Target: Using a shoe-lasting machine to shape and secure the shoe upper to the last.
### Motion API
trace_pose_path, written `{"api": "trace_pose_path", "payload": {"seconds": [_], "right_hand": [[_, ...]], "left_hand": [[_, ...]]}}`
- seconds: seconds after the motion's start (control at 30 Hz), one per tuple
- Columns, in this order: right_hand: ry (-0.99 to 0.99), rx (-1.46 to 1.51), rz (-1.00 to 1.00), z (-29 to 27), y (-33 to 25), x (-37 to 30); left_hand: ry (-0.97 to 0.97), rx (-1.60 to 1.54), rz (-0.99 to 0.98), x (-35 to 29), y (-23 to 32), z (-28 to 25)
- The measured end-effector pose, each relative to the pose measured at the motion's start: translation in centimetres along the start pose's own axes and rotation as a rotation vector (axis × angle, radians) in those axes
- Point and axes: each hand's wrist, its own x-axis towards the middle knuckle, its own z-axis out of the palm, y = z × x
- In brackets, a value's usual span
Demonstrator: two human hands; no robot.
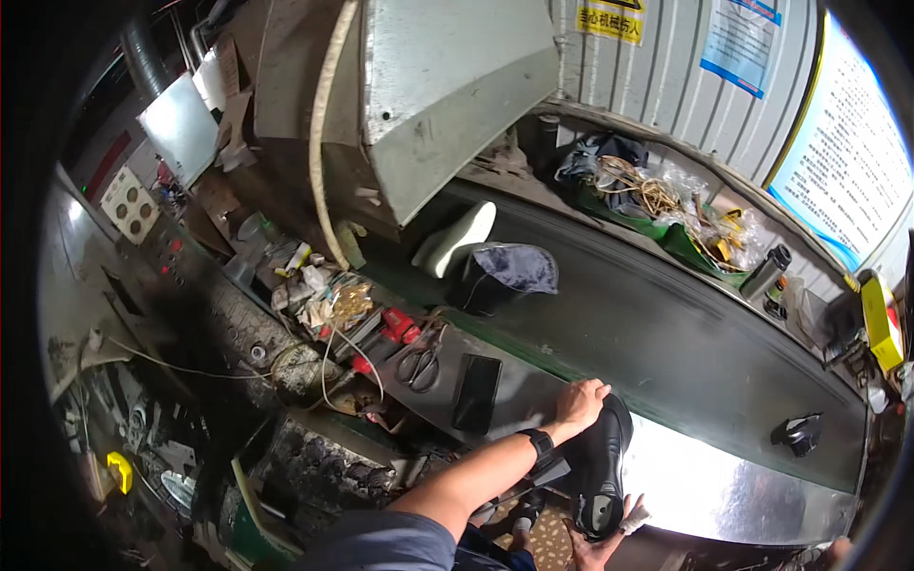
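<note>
A black shoe [609,443] stands between my two hands beside the metal tabletop, its toe pointing away from me and its opening toward me. My left hand [579,404], with a black watch on its wrist, is closed on the toe end. At the heel end, my right hand [602,546] holds the shoe from below; a white wrapping covers one finger. Left of the shoe lie a black phone [478,393] and a pair of scissors [417,369] on the metal surface. A shiny bare metal plate [705,481] extends to the right of the shoe.
A dark conveyor belt [657,319] runs beyond the work surface. It carries a whitish shoe-shaped piece [457,240], a dark item with a grey top [505,274] and a small black item [798,433]. A thermos [766,271] stands on the far ledge. Grimy machinery [324,466] fills the left.
</note>
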Motion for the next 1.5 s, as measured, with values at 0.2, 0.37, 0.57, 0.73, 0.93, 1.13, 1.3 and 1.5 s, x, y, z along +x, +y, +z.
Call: {"api": "trace_pose_path", "payload": {"seconds": [0.2, 0.37, 0.57, 0.73, 0.93, 1.13, 1.3, 1.5], "right_hand": [[-0.411, 0.096, 0.435, -5.9, -2.6, -0.7], [-0.475, 0.130, 0.509, -7.1, -1.7, 1.3], [-0.627, 0.195, 0.659, -7.0, -1.4, 1.4], [-0.696, 0.239, 0.767, -7.1, 0.5, -0.2], [-0.827, 0.295, 0.857, -7.8, 2.3, 1.3], [-0.770, 0.613, 0.837, -7.1, -2.1, 5.5], [-1.059, 0.240, 1.091, 1.1, -7.7, 8.3], [-1.094, 0.231, 0.558, 6.7, -15.3, 0.2]], "left_hand": [[-0.044, 0.057, -0.168, -4.2, -3.6, -1.3], [-0.346, 0.155, -0.506, -3.8, 2.0, -2.4], [-0.360, 0.232, -0.329, -5.9, 2.0, -3.1], [-0.234, 0.254, -0.279, -5.2, 1.2, -1.9], [-0.107, 0.149, -0.455, -5.5, 0.2, -4.1], [0.089, -0.054, -0.426, -9.9, 2.2, -12.6], [0.313, -0.055, -0.425, -17.2, 4.3, -20.7], [0.747, -0.231, -0.478, -29.5, 4.6, -32.7]]}}
